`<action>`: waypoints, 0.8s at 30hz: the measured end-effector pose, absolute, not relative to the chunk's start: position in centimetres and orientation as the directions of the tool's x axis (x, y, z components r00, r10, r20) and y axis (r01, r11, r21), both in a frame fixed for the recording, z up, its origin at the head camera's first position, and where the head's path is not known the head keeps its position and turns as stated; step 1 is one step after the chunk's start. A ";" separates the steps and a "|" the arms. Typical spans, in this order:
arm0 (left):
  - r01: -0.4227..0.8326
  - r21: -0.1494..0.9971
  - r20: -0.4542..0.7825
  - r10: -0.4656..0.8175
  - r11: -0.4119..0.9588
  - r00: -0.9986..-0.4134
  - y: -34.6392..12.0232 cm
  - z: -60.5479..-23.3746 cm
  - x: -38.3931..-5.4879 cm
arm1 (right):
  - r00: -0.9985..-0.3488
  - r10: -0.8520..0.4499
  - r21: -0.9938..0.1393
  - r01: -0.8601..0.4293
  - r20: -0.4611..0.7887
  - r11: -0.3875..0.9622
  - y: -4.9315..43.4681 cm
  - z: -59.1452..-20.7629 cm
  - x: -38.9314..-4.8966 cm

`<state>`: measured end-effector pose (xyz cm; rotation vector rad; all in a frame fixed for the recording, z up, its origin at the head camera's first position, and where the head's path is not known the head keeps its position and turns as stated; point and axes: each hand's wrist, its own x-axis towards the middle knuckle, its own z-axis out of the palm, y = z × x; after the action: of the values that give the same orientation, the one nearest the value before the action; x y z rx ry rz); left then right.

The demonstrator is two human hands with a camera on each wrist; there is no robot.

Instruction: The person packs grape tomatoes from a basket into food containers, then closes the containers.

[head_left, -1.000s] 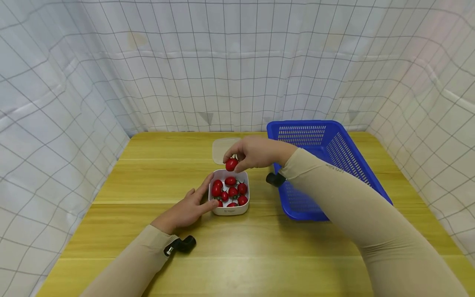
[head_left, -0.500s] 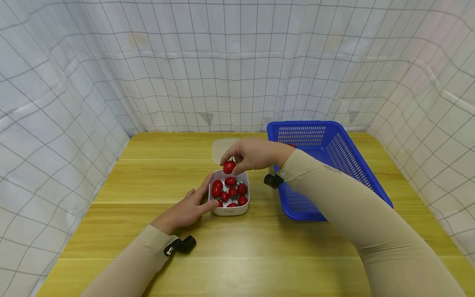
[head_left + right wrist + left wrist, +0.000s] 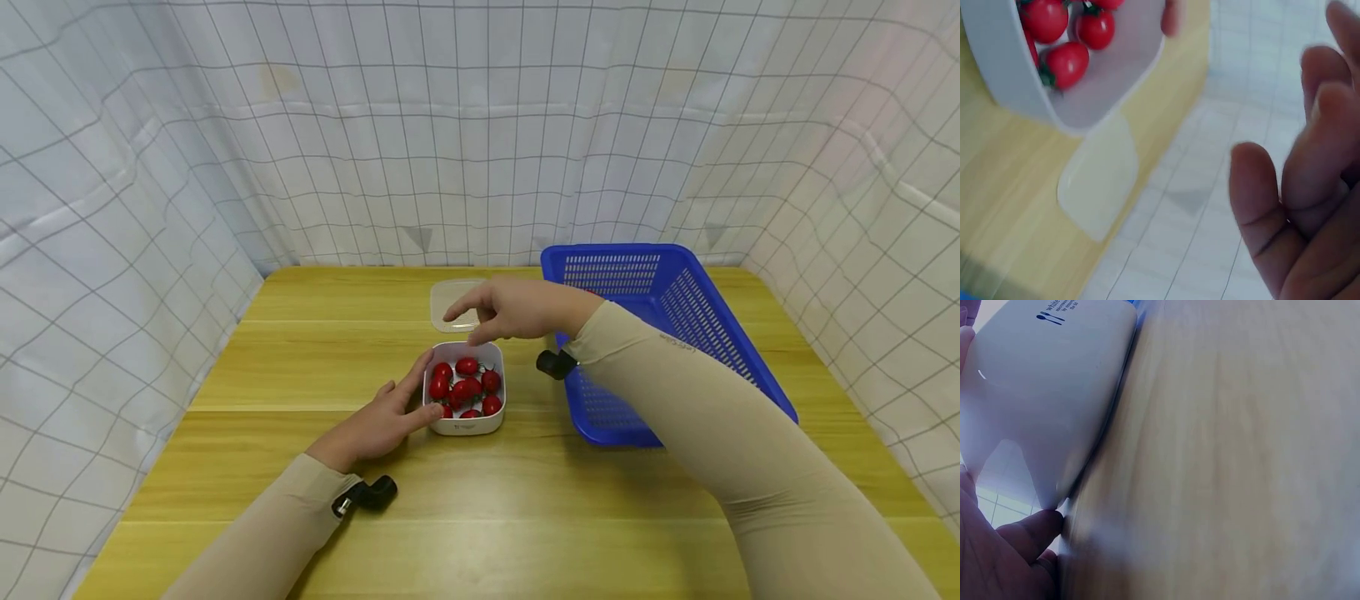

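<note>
A small white plastic box (image 3: 467, 427) stands on the wooden table with several red cherry tomatoes (image 3: 491, 382) in it, some with green stems. My left hand (image 3: 378, 423) holds the box at its left side, thumb over the front corner and fingers along the outer wall. In the left wrist view, fingers (image 3: 1032, 531) meet the wall (image 3: 1054, 381) low down, near the tabletop. Above the back rim hovers my right hand (image 3: 517, 308), thumb and forefinger apart with nothing between them. The right wrist view shows tomatoes (image 3: 1066, 64) inside the box beyond that hand.
A blue slotted basket (image 3: 607, 437) stands on the right, partly hidden under my right forearm; a sliver of red shows inside it. Behind the box lies a flat translucent lid (image 3: 448, 302). White gridded curtain (image 3: 480, 150) encloses the table's back and sides.
The tomato my right hand pinched has been let go and lies among the others near the box's middle. My right thumb and forefinger have spread. The left hand stays in place.
</note>
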<state>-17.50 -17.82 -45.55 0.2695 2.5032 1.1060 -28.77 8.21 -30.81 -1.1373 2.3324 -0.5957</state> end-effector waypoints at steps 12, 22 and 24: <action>0.022 0.746 -0.263 0.325 0.665 -0.908 -17.8 -45.7 -17.7 | -0.937 -0.348 -0.566 -0.275 -0.023 0.777 19.4 -35.2 -35.8; 0.018 0.755 -0.265 0.331 0.655 -0.906 -17.9 -45.8 -17.8 | -0.799 -0.520 -0.458 -0.358 -0.300 0.814 21.9 -38.9 -36.7; 0.017 0.756 -0.267 0.331 0.655 -0.905 -17.8 -45.8 -17.9 | -0.790 -0.521 -0.449 -0.356 -0.323 0.819 21.7 -39.2 -36.7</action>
<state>-17.86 -17.82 -45.82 0.2742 2.4909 1.1323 -36.68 21.71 -39.24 -0.6531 2.5640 -0.5134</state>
